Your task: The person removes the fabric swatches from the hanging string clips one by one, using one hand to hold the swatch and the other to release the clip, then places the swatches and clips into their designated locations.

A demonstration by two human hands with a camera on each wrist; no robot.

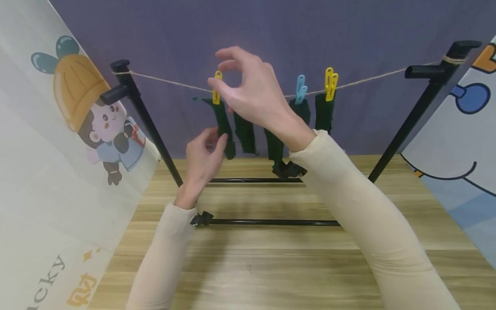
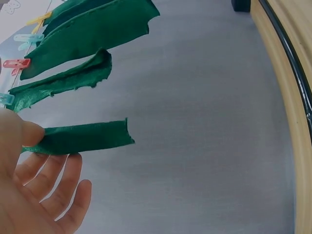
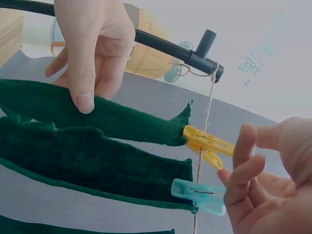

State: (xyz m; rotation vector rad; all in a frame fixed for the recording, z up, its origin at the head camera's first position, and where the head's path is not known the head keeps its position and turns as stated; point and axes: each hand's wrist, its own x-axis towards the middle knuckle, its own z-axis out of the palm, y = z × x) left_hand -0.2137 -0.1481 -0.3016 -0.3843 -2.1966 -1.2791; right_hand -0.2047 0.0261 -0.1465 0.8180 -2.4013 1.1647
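A narrow dark green cloth strip hangs from the string at the left, with a yellow clothespin clamped over its top edge. My left hand holds this strip, thumb in front and fingers behind, as the right wrist view shows. Beside the clothespin is my right hand, its thumb by the pin's handle and its fingers bent loosely apart from it. The neighbouring green strip hangs from a light blue clothespin. In the left wrist view a red clothespin grips another strip.
Black posts at both sides carry the string, joined low down by black bars over the wooden table. Farther right, a blue clothespin and a yellow one hold more green strips. A printed wall panel stands left.
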